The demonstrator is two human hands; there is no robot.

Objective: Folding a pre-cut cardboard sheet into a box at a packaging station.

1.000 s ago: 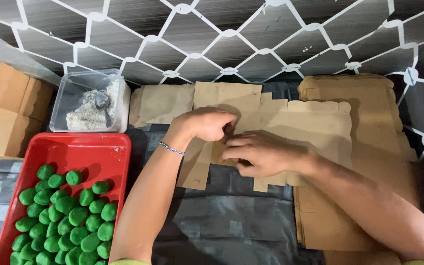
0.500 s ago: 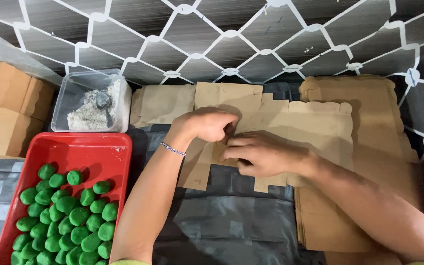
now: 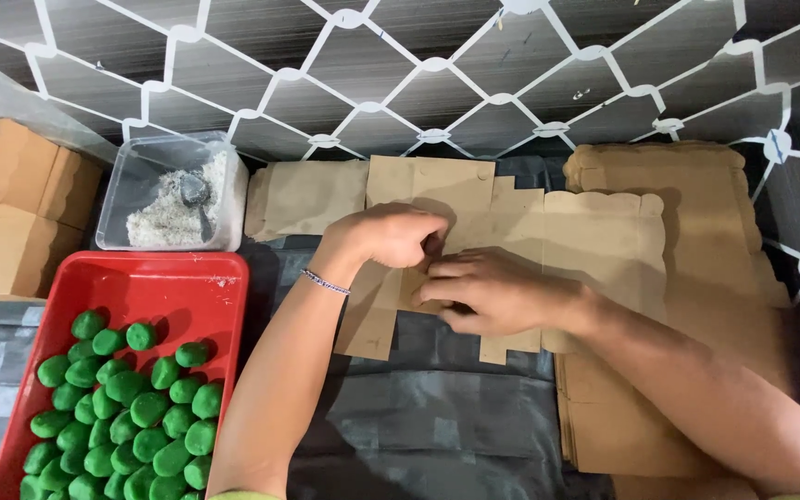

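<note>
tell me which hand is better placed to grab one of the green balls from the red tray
Left, probably: the left hand rests on the flat cardboard blank nearer the red tray of green balls; the right hand lies farther away.

- At your twelve o'clock stands a dark grey wall (image 3: pixel 233 65) crossed by a white diamond lattice (image 3: pixel 437 65).
- Below you lies a dark grey plastic sheet (image 3: pixel 437 417) covering the work surface, evenly lit.

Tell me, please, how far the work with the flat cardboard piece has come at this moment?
Done: assembled brown boxes stand at the far left. In hand: the left hand and right hand press on one flat box blank that is not yet a box. Left: a stack of flat blanks waits on the right, and green balls fill the red tray.
</note>
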